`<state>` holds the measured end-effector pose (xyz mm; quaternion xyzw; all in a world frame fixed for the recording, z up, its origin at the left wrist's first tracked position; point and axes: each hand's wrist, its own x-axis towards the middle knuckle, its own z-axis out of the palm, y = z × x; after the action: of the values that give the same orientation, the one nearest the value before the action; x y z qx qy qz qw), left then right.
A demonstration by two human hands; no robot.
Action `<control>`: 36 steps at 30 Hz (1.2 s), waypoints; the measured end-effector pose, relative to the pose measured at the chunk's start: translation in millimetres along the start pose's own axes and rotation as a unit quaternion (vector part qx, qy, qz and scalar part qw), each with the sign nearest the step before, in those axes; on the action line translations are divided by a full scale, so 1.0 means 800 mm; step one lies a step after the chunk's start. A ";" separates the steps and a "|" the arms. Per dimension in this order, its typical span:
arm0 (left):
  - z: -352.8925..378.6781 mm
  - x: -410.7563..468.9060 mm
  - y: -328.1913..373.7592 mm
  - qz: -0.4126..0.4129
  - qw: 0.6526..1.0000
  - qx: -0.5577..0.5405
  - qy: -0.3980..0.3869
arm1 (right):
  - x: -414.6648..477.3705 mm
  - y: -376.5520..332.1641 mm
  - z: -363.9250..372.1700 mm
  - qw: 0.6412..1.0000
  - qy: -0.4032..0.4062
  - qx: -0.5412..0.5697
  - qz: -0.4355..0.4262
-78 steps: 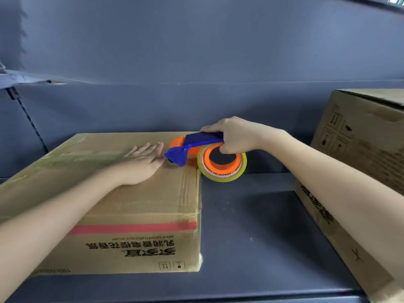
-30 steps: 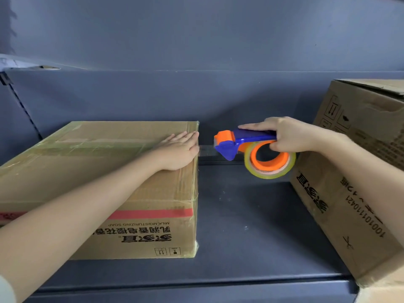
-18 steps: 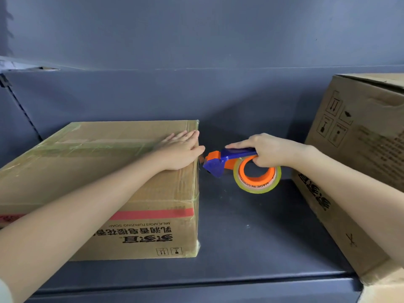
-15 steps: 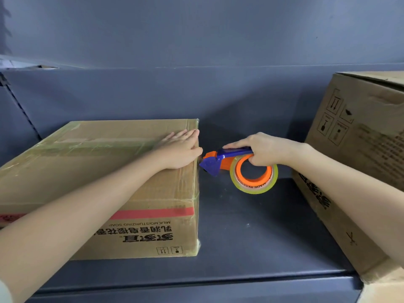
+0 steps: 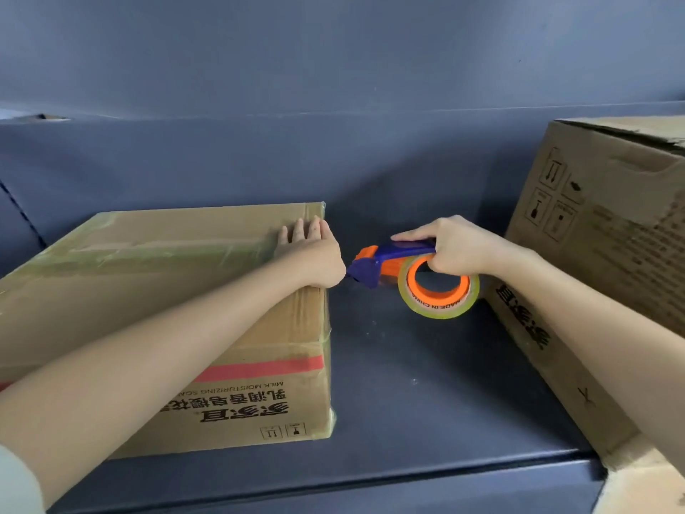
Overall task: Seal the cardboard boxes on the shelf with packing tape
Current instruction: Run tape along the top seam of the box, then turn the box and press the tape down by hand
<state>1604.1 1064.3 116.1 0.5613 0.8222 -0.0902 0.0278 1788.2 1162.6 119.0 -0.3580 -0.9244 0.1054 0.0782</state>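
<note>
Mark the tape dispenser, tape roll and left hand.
tape dispenser [image 5: 407, 250]: head view, blue handle.
tape roll [image 5: 439, 312]: head view, lower outer rim.
left hand [image 5: 315, 255]: head view, back of hand.

Tape dispenser [image 5: 385, 259]: blue body, orange front and hub, clear yellowish tape roll [image 5: 439, 289]. Left box [image 5: 148, 287] brown, red stripe, black print, glossy tape band. Right box [image 5: 600, 231] brown, black symbols. Shelf [image 5: 426, 383] dark blue-grey.

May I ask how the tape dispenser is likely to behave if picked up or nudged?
Probably light: the right hand alone holds the tape dispenser off the shelf. Its round tape roll might let it roll on edge, though the blue handle would likely stop that. The plastic body looks rigid.
</note>
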 end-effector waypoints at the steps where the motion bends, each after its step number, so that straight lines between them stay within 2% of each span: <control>1: -0.002 0.001 0.000 -0.001 1.000 0.008 -0.002 | -0.001 -0.002 0.000 1.000 0.001 -0.004 0.002; 6: -0.006 0.004 0.008 -0.006 1.000 0.001 -0.023 | -0.006 -0.002 0.005 0.999 0.012 0.004 0.031; 13: -0.001 0.007 0.013 0.004 0.999 -0.023 0.028 | -0.011 -0.001 -0.004 0.991 0.083 0.023 0.106; 15: -0.007 0.003 0.012 0.009 0.997 -0.069 0.021 | -0.010 -0.004 -0.007 0.987 0.119 0.034 0.105; 18: -0.024 -0.006 -0.010 0.032 0.978 -0.205 -0.024 | -0.008 -0.015 -0.014 0.981 0.163 0.042 0.097; 20: -0.027 -0.011 -0.033 0.040 0.972 -0.233 -0.019 | -0.003 -0.027 -0.019 0.978 0.187 0.025 0.085; 23: -0.013 -0.017 -0.056 0.094 0.972 -0.215 0.011 | 0.006 -0.051 -0.026 0.971 0.229 0.002 0.071; 26: 0.000 -0.016 -0.053 0.150 0.976 -0.153 0.028 | 0.016 -0.076 -0.032 0.956 0.282 -0.021 0.081; 31: 0.007 -0.008 -0.054 0.195 0.975 -0.099 0.040 | 0.030 -0.102 -0.035 0.948 0.306 -0.033 0.084; 36: 0.002 -0.010 -0.055 0.202 0.973 -0.114 0.016 | 0.041 -0.125 -0.032 0.943 0.321 -0.048 0.071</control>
<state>1566.4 1041.0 120.9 0.7101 0.6971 0.0207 0.0966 1705.6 1116.6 171.3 -0.4412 -0.8263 -0.0546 0.3458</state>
